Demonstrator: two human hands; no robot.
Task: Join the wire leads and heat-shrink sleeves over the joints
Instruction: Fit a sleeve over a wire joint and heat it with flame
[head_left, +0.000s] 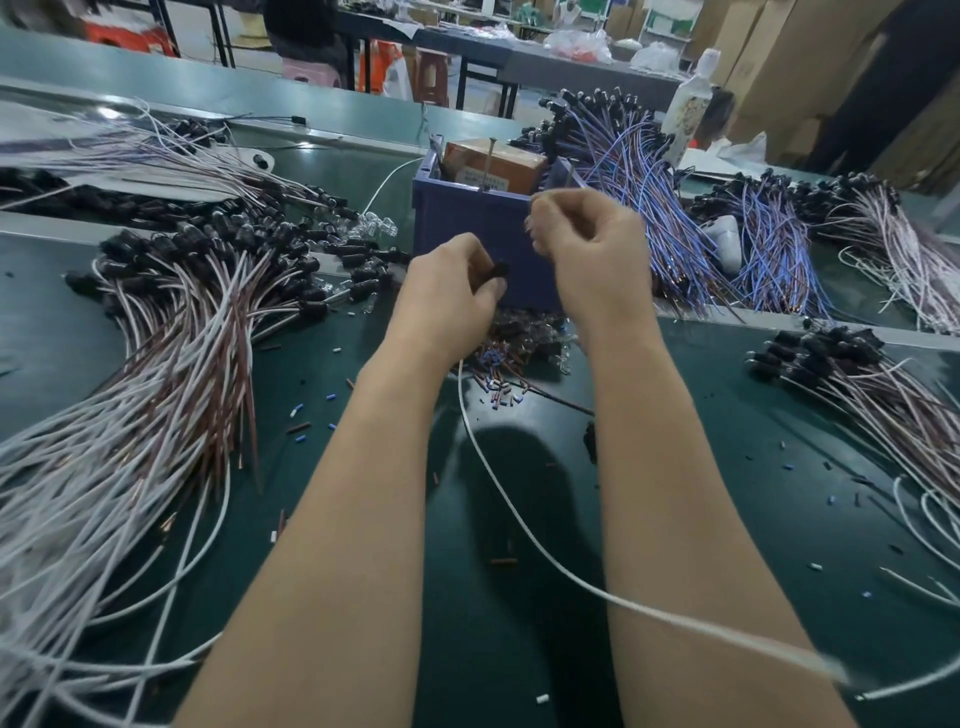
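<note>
Fingers (485, 297) of the left hand (447, 296) pinch a small black part (500, 271); the right hand (592, 254) is curled, seemingly nipping a fine lead (548, 194), which is blurred. White wire (519, 525) trails from beneath them across the counter (753, 467): light, limp, likely best gripped close to the held end.

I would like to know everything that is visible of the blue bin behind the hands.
The bin is a blue box, seemingly plastic, open on top, upright on the green table. An orange-brown carton with a white label sits inside and rises above the rim; a thin metal rod stands by it. The left hand and right hand hide part of its front wall. At its right side lie blue wires, at its foot small cut sleeves.
</note>
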